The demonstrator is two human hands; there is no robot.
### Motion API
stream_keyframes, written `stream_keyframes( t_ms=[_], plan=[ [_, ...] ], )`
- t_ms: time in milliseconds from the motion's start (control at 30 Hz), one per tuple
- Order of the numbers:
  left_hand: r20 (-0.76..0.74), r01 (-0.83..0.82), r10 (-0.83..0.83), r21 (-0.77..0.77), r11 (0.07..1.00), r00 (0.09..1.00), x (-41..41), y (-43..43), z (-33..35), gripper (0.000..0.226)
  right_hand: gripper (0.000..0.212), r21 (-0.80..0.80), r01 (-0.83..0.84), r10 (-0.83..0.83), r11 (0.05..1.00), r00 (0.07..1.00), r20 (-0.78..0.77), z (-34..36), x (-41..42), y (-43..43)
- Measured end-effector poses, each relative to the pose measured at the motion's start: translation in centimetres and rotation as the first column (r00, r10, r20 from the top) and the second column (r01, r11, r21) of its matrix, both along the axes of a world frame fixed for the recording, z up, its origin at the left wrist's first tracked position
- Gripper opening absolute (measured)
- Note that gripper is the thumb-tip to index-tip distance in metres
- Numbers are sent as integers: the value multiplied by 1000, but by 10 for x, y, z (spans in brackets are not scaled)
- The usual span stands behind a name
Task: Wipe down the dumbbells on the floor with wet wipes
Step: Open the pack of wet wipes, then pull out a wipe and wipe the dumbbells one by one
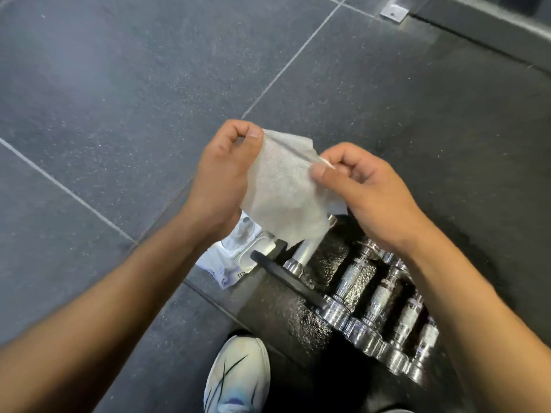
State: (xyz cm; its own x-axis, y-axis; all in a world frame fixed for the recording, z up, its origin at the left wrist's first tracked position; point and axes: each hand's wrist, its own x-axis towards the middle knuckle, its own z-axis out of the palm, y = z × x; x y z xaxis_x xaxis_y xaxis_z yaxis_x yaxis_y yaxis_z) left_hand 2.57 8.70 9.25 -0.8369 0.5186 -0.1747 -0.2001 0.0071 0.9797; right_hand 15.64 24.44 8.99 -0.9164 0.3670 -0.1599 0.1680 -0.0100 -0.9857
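The left grip (226,180) pinches the upper left corner of the wipe (283,189) between thumb and forefinger, with the other fingers curled in behind. The right grip (366,192) pinches the upper right edge of the same wipe, also between thumb and forefinger, its remaining fingers folded into the palm. The wipe is pulled taut along its top edge between the two grips. The rest hangs loose below them, thin and half see-through, in the air and clear of everything under it.

The dumbbells (384,308) lie below the right grip on a dark mat (417,129). They form a row of chrome ones set side by side, touching or nearly so, with knurled handles. The right forearm hides their far ends. One more bar (301,251), with a smooth silver handle and a thin black plate, lies directly under the hanging wipe, which covers its far end.

A white pack (235,254) sits beneath the left grip's wrist, on the floor (104,114) at the mat's edge, partly hidden by the wrist and the wipe. The floor beyond and to the left of the left grip is grey tile with pale joints. A white shoe (238,374) stands nearer the person than both grips, beside the mat's near corner.
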Motion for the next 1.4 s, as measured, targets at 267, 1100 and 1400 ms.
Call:
stream_keyframes(
  t_ms=[267,1100,1400],
  plan=[
    [100,169,-145,-311,935,984,32,16,-30,27,20,147,239,-261,960,953,155,-15,74,0],
    [-245,112,-297,-569,815,923,20,9,-104,13,24,300,513,-584,804,776,238,-91,98,-30],
    [-411,136,-559,-706,695,720,34,2,-104,2,40,-17,437,-356,900,754,553,-97,38,-55]
  ],
)
